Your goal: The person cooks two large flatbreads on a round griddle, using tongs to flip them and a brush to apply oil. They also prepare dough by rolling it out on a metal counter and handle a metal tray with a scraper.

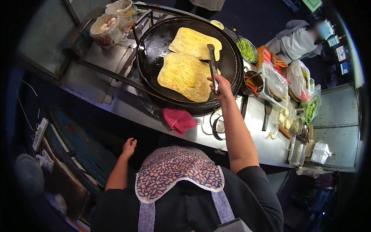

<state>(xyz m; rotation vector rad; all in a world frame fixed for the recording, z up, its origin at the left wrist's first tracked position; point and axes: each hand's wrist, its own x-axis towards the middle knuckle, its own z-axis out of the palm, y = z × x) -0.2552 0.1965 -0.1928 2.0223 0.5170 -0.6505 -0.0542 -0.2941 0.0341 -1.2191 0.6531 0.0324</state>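
My right hand grips a pair of metal tongs over a large round black griddle. Two yellow egg-coated flatbreads lie on the griddle, one beyond the other with their edges meeting. The tongs cross the right side of the farther flatbread and reach the right edge of the nearer flatbread. Whether they pinch either one cannot be told. My left hand hangs beside my floral apron, short of the counter, fingers loosely curled, with nothing visible in it.
A red cloth lies at the griddle's front edge. To the right are a bowl of chopped greens, a sauce pot and a metal spatula. Egg buckets stand at left. A masked person is beyond the counter.
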